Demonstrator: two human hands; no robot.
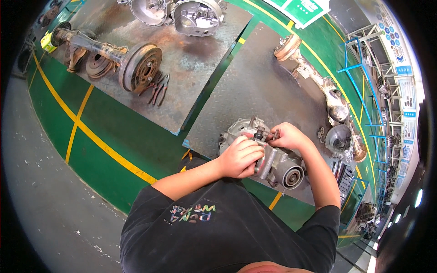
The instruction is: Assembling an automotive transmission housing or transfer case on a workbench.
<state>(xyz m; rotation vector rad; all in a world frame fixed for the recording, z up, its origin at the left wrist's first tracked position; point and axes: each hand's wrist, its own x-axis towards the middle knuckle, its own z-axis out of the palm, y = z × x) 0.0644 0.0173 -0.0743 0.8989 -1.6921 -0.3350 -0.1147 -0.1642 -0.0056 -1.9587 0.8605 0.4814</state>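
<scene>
A grey cast-metal gearbox housing (280,166) lies on a checker steel plate (255,86) just in front of me. My left hand (240,157) is curled over the top of the housing, gripping it near a dark bolt or shaft. My right hand (287,136) is closed around a small dark tool or bolt (276,133) at the housing's upper edge. Both hands nearly touch. A round bearing opening (292,177) faces the lower right.
A rusty rear axle with brake drum (139,66) and pliers (159,88) lie on the left steel plate. Another axle (318,82) runs along the right. Housings (195,17) sit at the top. Green floor with yellow lines surrounds the plates; blue railings stand right.
</scene>
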